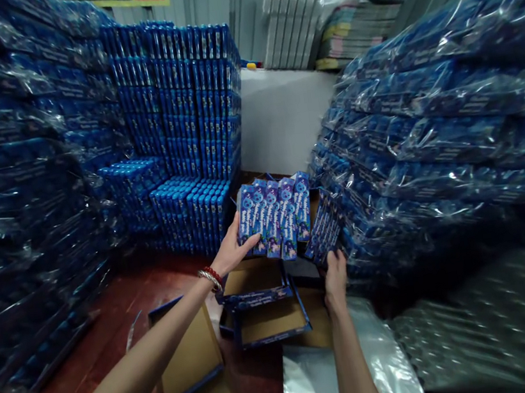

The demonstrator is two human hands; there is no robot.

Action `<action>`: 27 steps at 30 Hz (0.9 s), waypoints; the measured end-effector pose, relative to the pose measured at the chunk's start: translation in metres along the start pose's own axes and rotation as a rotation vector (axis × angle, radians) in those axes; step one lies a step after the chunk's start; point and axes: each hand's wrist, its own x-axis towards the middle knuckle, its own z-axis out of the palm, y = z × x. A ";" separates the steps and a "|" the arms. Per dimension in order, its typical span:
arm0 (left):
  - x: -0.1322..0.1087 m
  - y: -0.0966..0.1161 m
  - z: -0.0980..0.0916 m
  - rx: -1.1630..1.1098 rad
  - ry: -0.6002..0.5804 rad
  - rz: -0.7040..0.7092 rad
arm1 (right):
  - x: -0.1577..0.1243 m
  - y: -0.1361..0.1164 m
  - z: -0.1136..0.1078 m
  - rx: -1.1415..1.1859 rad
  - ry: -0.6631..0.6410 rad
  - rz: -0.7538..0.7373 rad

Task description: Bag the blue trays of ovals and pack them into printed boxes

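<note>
My left hand (237, 246) grips the left side of a row of slim blue printed boxes (271, 218), its thumb across their front. The boxes stand side by side, the rightmost slightly askew. To the right, my right hand (335, 277) has its fingers curled at the lower end of a second, tilted bunch of slim printed boxes (323, 226); its grip is partly hidden. Below both hands lie open shallow cardboard trays (272, 321) with brown insides and blue printed rims. Another open tray (190, 361) rests on the floor under my left forearm.
Tall stacks of blue cylindrical packs (177, 104) rise at the back left. Plastic-wrapped blue packs are piled at the left (15, 190) and right (437, 128). Clear plastic sheeting (309, 384) lies in front, with clear ribbed trays (496, 320) at the lower right.
</note>
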 end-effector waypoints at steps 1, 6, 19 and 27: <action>0.000 0.001 -0.001 -0.004 0.001 -0.019 | -0.014 -0.007 0.000 -0.080 0.019 -0.008; 0.002 -0.002 -0.019 -0.064 0.001 -0.146 | -0.096 -0.032 -0.001 -0.280 -0.103 -0.265; 0.013 0.019 -0.002 0.356 0.011 -0.086 | -0.096 -0.009 0.045 -0.181 0.178 -0.287; -0.007 0.014 -0.030 0.453 0.078 -0.096 | -0.150 -0.044 0.026 -0.255 0.082 -0.621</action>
